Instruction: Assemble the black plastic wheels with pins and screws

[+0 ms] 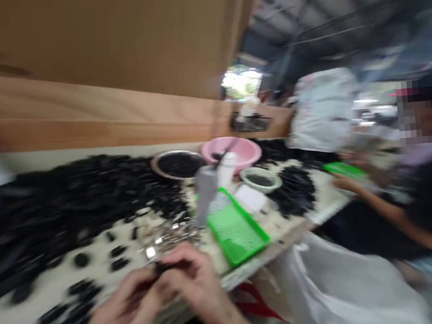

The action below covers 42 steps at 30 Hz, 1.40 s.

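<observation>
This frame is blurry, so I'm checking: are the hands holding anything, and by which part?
The left hand and right hand together pinch a small black piece between their fingertips; blur hides which part of it.

a factory-like workshop: a long table (pixel 10 321) heaped with small black parts (pixel 72 205), bowls (pixel 233 150) and green trays (pixel 237 230) of pieces, another person (pixel 412 200) working at its far right edge, cardboard sheets (pixel 95 41) stacked behind, and a high steel-framed roof (pixel 339 10) overhead.
</observation>
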{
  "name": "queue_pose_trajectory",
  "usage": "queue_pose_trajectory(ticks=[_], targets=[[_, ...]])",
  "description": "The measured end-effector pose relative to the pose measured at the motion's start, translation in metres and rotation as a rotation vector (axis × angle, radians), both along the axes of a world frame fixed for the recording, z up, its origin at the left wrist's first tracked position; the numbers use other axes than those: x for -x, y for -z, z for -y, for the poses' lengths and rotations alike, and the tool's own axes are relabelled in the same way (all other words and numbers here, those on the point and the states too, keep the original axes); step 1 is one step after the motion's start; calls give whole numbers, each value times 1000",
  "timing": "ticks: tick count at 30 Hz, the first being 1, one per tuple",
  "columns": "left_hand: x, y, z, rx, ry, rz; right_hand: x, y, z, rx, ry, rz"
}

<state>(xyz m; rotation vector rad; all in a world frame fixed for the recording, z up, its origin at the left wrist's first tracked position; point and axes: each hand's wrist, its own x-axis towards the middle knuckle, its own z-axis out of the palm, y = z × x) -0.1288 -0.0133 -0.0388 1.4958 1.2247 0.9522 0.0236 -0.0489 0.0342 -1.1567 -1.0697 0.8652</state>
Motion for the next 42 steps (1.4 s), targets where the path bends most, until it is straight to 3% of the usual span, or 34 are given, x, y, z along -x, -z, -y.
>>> queue_pose_trajectory(ticks=[2, 3, 4, 6, 9, 12, 16, 18, 21, 24, 29, 34, 42], targets=[[-5, -51, 8, 79, 42, 95, -2, 6, -3, 55, -112, -96], [-9, -69, 7, 127, 63, 147, -3, 10, -6, 78, -167, -122], [-12, -81, 4, 183, 81, 195, -3, 14, -9, 87, -211, -138], [-11, -91, 0, 286, 63, 275, -1, 20, -14, 71, -199, -81], [1, -84, 2, 312, 56, 302, 3, 25, -15, -1, -184, 132], [13, -76, 3, 294, 74, 304, 8, 28, -17, 37, -228, 129], [25, -74, -7, 558, 225, 574, 13, 30, -22, 17, -189, 137], [28, -74, -9, 595, 254, 630, 15, 30, -24, 72, -202, 89], [29, -70, -8, 586, 253, 650, 19, 29, -28, 260, -303, -120], [29, -64, -7, 561, 216, 705, 21, 29, -32, 251, -323, -176], [32, -56, -10, 535, 163, 730, 17, 34, -37, 140, -188, 11], [35, -52, -11, 501, 176, 833, 13, 35, -39, 107, -232, 91], [35, -49, -10, 447, 129, 809, 13, 12, -50, 37, -273, 301]])
